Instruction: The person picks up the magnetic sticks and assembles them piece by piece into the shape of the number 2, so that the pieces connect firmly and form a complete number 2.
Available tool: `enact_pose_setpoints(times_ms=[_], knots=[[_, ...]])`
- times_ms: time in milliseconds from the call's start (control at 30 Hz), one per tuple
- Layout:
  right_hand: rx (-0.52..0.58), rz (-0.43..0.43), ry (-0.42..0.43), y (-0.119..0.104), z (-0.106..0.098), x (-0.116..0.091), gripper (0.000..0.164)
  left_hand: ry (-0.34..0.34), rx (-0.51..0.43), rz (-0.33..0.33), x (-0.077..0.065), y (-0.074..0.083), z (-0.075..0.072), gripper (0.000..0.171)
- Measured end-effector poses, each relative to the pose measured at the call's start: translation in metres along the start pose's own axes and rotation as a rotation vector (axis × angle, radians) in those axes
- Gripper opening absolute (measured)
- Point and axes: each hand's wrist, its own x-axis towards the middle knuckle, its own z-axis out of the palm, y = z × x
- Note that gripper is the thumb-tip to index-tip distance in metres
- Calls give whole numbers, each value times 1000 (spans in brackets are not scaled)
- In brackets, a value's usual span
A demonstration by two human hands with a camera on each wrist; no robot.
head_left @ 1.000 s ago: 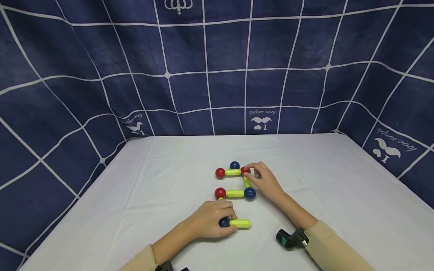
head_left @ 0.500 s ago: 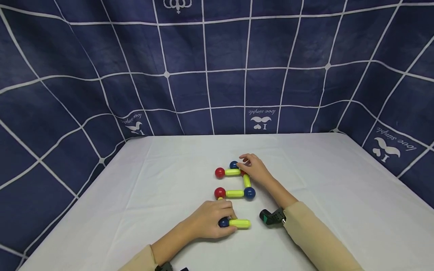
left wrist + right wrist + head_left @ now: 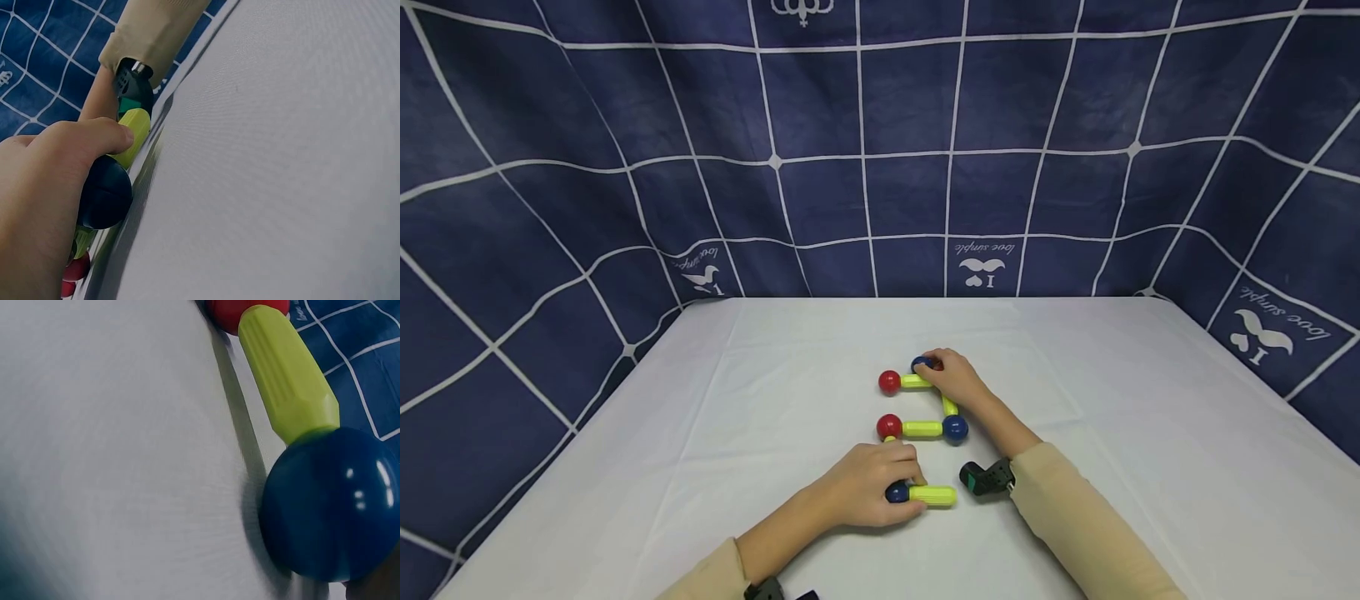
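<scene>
My left hand (image 3: 868,486) rests low over the near end of a zigzag of balls and sticks, gripping a blue ball (image 3: 897,492). In the left wrist view its thumb lies against a yellow-green stick (image 3: 135,134) joined to that ball. My right hand (image 3: 958,379) pinches the far blue ball (image 3: 921,364) at the back and hides the red ball at that corner. Between the hands, a red ball (image 3: 889,427), a yellow-green stick (image 3: 922,429) and another blue ball (image 3: 955,429) form a row. In the right wrist view a blue ball (image 3: 334,506) looms large.
Left of the right hand, a second red ball (image 3: 889,382) ends a yellow-green stick (image 3: 914,382). A white cloth (image 3: 760,400) covers the table. A dark blue checked curtain (image 3: 820,200) rises behind and at both sides.
My right hand has moved left and back, from the red ball at the corner to the far blue ball, and its fingers have closed around it. The left hand keeps its place.
</scene>
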Motion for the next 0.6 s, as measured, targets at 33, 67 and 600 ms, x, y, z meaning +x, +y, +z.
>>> enact_pose_setpoints(times_ms=[33, 67, 600], knots=[[7, 5, 5, 0, 0, 0, 47, -1, -2, -1, 0, 0, 0, 13], [18, 13, 11, 1, 1, 0, 47, -1, -4, -2, 0, 0, 0, 13], [269, 32, 123, 6, -5, -21, 45, 7, -14, 2, 0, -1, 2, 14]])
